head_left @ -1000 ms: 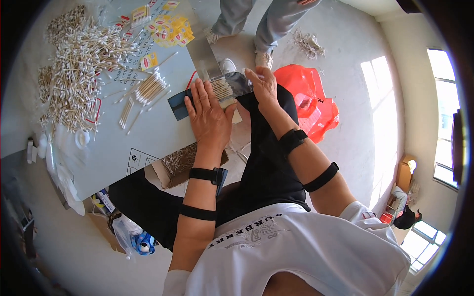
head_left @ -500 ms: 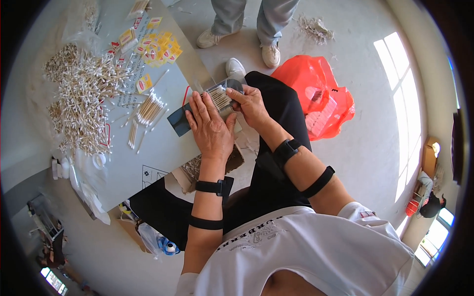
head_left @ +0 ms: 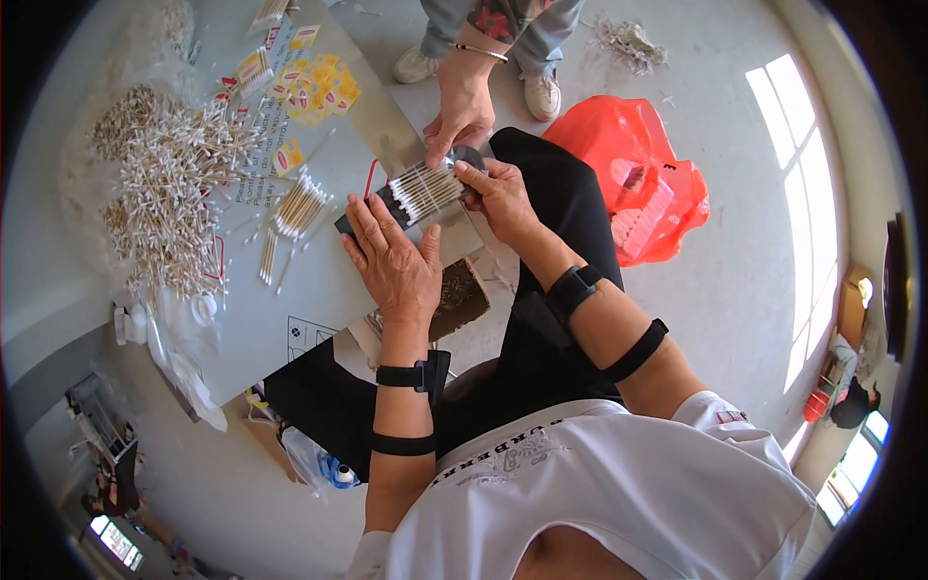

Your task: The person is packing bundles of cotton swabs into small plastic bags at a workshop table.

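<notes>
A flat clear packet of cotton swabs (head_left: pixel 426 191) lies in a row on a dark strip (head_left: pixel 387 201) at the table's right corner. My right hand (head_left: pixel 506 201) pinches the packet's right end, thumb on top and fingers curled under. Fingers outstretched, my left hand (head_left: pixel 394 271) rests over the strip's near-left edge, beside the white swab tips. Another person's hand (head_left: pixel 467 101) reaches in from the far side and touches the packet's upper right end. A small bundle of loose swabs (head_left: pixel 299 208) lies on the table to the left.
A large heap of cotton swabs (head_left: pixel 159 184) covers the table's left part, with yellow labels (head_left: pixel 319 87) behind. A red bent wire (head_left: pixel 371 179) stands near the strip. Below the table edge is an open cardboard box (head_left: pixel 466 295). A red plastic bag (head_left: pixel 619 145) sits on the floor at right.
Another person's hand has come in from the far side to the packet. My left hand has slid left and nearer, off the swabs, uncovering them.
</notes>
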{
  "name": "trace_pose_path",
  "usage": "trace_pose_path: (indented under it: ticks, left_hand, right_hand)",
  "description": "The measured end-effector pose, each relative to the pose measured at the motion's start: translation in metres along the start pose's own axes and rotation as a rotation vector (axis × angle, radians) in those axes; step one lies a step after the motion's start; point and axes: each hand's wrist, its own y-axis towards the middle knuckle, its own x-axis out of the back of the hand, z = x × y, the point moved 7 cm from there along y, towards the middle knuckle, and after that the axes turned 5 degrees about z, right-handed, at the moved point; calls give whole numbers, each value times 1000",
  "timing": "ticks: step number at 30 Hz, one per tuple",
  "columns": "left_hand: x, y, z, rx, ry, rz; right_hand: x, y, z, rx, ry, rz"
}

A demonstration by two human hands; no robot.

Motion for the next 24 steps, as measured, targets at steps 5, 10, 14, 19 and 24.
trace_pose_path:
  ticks: [5,10,14,19,24]
  left_hand:
    - [-6,-5,-6,-11,22,52]
    - [-7,-5,-10,-20,9,45]
    - [-5,-3,-6,-16,-1,3]
    - [-9,6,-9,11,33,99]
    - [-13,7,-10,3,48,79]
  right_hand:
    - [-3,0,0,-1,-14,-5]
    - [0,0,-1,4,-18,11]
    - [-1,0,-2,-12,8,5]
    - [-1,0,0,-5,26,19]
    - [-1,1,-1,9,9,29]
